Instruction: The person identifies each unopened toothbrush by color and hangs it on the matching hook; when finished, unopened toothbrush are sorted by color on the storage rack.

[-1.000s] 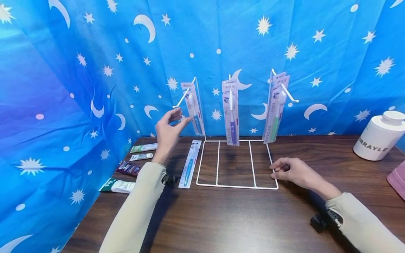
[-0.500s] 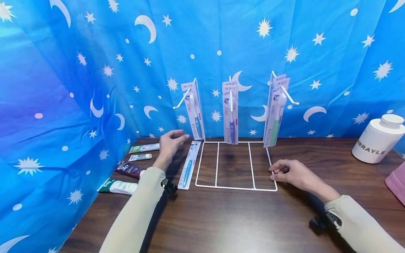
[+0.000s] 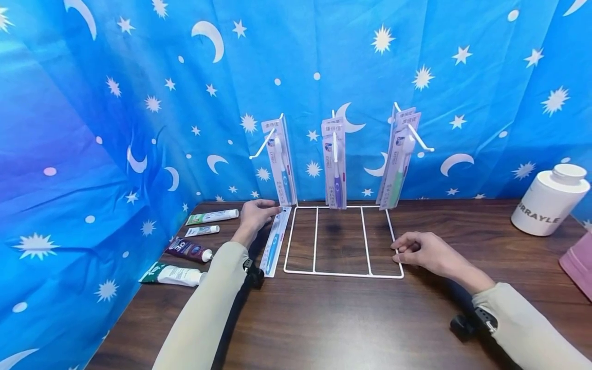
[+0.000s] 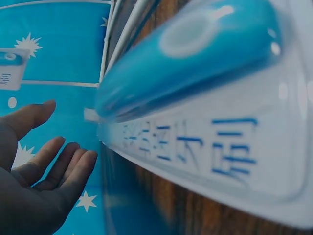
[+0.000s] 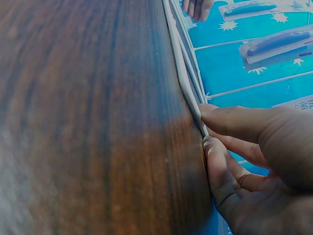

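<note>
A packaged blue toothbrush [image 3: 275, 244] lies on the table left of a white wire display rack [image 3: 342, 274]. Beside its upper end is my left hand [image 3: 256, 220], thumb and fingers parted; the left wrist view shows nothing between them, with the package [image 4: 234, 161] large in the foreground. My right hand [image 3: 427, 252] pinches the right side of the rack's base between thumb and fingers, as the right wrist view confirms. From the rack's hooks hang a packaged blue toothbrush [image 3: 280, 169], purple toothbrushes [image 3: 336, 180] in the middle and green ones [image 3: 396, 180] on the right.
Several toothpaste tubes [image 3: 187, 249] lie in a column at the table's left side. A white jar [image 3: 550, 200] stands at the right, with a pink object [image 3: 578, 264] partly in view. A blue star-patterned cloth [image 3: 305, 51] hangs behind the rack.
My left hand has come down from beside the hanging blue toothbrush to the upper end of the one on the table. The hanging package has settled straighter. My right hand keeps its place.
</note>
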`<state>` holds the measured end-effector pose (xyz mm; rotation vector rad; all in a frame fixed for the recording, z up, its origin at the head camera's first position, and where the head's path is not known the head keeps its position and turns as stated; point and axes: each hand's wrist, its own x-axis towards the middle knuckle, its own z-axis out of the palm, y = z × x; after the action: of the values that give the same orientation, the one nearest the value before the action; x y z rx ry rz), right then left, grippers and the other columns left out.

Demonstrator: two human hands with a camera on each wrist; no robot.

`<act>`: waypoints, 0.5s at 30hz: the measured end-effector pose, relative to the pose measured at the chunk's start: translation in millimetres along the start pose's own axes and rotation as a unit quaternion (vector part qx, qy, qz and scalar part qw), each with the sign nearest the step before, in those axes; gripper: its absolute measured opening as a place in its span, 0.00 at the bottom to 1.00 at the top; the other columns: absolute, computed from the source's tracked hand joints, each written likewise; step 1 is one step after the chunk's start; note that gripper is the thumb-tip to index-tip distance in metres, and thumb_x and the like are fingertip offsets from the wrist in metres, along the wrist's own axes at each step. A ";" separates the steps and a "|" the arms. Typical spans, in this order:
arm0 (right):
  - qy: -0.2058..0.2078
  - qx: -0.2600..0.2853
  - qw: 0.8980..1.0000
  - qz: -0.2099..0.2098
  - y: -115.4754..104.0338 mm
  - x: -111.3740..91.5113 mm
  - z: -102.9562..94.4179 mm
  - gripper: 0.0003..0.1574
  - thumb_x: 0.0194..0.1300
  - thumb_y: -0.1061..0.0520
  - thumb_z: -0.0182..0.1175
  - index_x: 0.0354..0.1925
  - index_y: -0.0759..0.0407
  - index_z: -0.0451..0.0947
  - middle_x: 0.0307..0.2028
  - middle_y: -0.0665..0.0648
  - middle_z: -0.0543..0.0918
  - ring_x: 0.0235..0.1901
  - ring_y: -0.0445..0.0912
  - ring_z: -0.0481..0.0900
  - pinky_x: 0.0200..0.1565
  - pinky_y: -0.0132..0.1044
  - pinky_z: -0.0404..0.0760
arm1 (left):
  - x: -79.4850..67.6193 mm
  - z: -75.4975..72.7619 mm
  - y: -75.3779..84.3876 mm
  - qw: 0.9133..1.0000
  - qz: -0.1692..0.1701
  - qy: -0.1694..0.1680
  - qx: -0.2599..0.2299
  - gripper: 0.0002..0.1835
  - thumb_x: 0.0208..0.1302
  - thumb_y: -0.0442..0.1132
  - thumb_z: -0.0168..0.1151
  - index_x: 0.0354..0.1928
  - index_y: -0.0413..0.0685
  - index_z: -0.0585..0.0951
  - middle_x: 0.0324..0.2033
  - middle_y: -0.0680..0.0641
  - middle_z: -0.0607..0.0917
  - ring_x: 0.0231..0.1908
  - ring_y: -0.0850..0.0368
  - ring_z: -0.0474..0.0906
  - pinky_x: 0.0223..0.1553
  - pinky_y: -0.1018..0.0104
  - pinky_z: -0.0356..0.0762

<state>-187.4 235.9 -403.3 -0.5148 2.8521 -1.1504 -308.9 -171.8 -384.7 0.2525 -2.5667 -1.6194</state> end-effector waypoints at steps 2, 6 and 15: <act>0.001 -0.002 1.000 0.000 -0.2 0.1 0.1 0.15 0.58 0.53 0.70 0.42 0.58 0.83 0.28 0.50 0.79 0.29 0.45 0.73 0.30 0.33 0.71 | 0.4 1.7 -0.8 1.000 -0.004 -0.001 0.001 0.16 0.51 0.40 0.75 0.42 0.45 0.86 0.46 0.45 0.82 0.41 0.49 0.82 0.44 0.57 0.80; 0.001 -0.007 1.000 0.009 -0.3 0.6 -0.3 0.14 0.58 0.54 0.70 0.42 0.58 0.83 0.28 0.50 0.78 0.30 0.46 0.73 0.30 0.33 0.71 | 0.6 3.9 -3.4 1.000 -0.016 -0.009 0.006 0.15 0.51 0.40 0.75 0.41 0.43 0.85 0.44 0.44 0.83 0.39 0.52 0.82 0.42 0.59 0.80; -0.003 -0.009 1.000 0.008 0.6 1.4 0.8 0.14 0.58 0.54 0.70 0.42 0.58 0.83 0.28 0.51 0.78 0.30 0.46 0.73 0.31 0.34 0.71 | 0.1 4.9 -7.1 0.999 -0.014 -0.016 0.043 0.14 0.49 0.41 0.76 0.36 0.44 0.86 0.42 0.45 0.82 0.39 0.51 0.79 0.42 0.59 0.79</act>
<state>-188.7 235.3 -404.2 -0.4936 2.8598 -1.1195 -309.2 -170.5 -393.2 0.2720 -2.6720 -1.5366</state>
